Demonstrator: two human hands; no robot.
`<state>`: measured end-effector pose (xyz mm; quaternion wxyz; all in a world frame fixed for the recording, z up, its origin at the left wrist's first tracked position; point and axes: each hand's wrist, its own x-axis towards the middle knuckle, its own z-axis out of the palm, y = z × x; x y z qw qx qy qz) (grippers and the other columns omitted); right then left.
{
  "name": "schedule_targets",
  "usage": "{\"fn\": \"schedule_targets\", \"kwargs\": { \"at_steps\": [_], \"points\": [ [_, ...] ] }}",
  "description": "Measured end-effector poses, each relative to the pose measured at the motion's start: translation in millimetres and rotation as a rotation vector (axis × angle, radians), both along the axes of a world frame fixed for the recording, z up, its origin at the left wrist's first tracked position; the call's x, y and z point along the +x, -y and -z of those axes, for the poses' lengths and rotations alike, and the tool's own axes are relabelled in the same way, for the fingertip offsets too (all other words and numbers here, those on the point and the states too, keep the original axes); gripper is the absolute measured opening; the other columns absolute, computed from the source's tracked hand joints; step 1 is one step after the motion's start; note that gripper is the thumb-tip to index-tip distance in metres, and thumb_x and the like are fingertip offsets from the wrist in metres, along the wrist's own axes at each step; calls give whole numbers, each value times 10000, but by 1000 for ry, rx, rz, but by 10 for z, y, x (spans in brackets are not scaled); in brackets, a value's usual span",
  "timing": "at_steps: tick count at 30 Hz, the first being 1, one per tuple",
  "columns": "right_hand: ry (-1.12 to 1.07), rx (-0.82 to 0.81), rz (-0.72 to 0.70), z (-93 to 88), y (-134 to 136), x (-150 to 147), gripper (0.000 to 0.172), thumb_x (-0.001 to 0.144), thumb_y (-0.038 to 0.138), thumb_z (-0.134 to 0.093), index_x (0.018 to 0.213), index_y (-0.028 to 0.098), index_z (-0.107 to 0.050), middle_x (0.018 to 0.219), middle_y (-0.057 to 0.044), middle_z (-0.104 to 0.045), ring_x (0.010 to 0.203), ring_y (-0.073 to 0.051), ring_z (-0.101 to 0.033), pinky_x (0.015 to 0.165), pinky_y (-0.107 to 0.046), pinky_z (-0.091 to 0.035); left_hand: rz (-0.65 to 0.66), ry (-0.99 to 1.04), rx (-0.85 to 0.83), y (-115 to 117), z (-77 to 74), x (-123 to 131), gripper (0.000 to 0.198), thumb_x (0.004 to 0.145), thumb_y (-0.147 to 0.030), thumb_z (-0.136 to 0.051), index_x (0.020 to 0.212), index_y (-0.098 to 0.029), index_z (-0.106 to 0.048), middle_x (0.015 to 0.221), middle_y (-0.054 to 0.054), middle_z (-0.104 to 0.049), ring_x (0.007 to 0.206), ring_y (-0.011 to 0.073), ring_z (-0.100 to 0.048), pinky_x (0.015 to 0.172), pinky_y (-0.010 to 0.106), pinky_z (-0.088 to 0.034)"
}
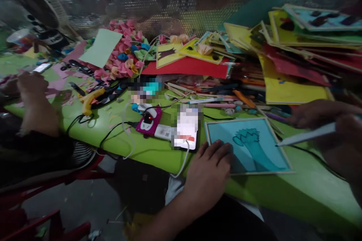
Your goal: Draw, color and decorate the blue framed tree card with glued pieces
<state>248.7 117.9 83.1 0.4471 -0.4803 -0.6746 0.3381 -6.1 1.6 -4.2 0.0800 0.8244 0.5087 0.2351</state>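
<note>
Pen (308,134) sits in the right hand (336,147), and that grip is closed around it, though the fingers look dark and blurry. The pen points left, and its dark tip is just inside the right edge of a blue card (249,147). I cannot tell if the tip touches the card or hangs just over it. The card lies flat on the green bench (308,196), right in front of the person, and looks longer from side to side. Thin sticks (237,121) run along its edges. The left hand (210,169) rests palm down on the near left corner, fingers a little apart, with nothing clamped in its grip. So the tip is at one end, the left hand is at the other, and the blue-green drawing (250,145) is between them. The right hand is nearer the card's right edge. A bright phone (188,128) lies just beside the left hand, and a purple power strip (147,125) is past it. Behind the card sits a messy pile of colored cards (294,92).
</note>
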Motion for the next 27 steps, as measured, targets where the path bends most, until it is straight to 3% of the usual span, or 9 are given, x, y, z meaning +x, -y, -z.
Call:
{"fn": "schedule_targets", "kwargs": {
  "at_steps": [4,10,18,27],
  "points": [
    [-173,-198,81,178,36,194,516,828,742,-662,707,244,-722,678,-54,-592,588,-181,-494,499,-297,-385,-28,53,18,-17,1,14,246,1042,-252,-522,1254,-255,-649,1477,-31,-629,1431,184,-511,1219,437,-397],
    [-325,-294,102,438,100,160,391,804,603,-791,745,221,-738,718,-31,-624,598,-150,-502,513,-268,-372,-22,57,45,-42,-25,20,279,1033,-203,-523,1280,-252,-642,1460,-31,-644,1409,195,-539,1223,437,-382],
    [-269,-405,38,495,125,197,289,766,423,-887,770,214,-687,710,-9,-594,614,-154,-500,537,-279,-391,-16,25,56,-62,-83,17,280,1034,-183,-489,1248,-248,-657,1444,-21,-656,1374,207,-577,1183,442,-424],
    [-87,-374,6,495,122,187,321,855,486,-810,812,206,-660,715,8,-569,631,-137,-470,571,-257,-361,-15,19,48,-68,-98,16,290,1022,-165,-503,1246,-243,-670,1434,-10,-663,1379,210,-576,1189,437,-421]
  ]
}}
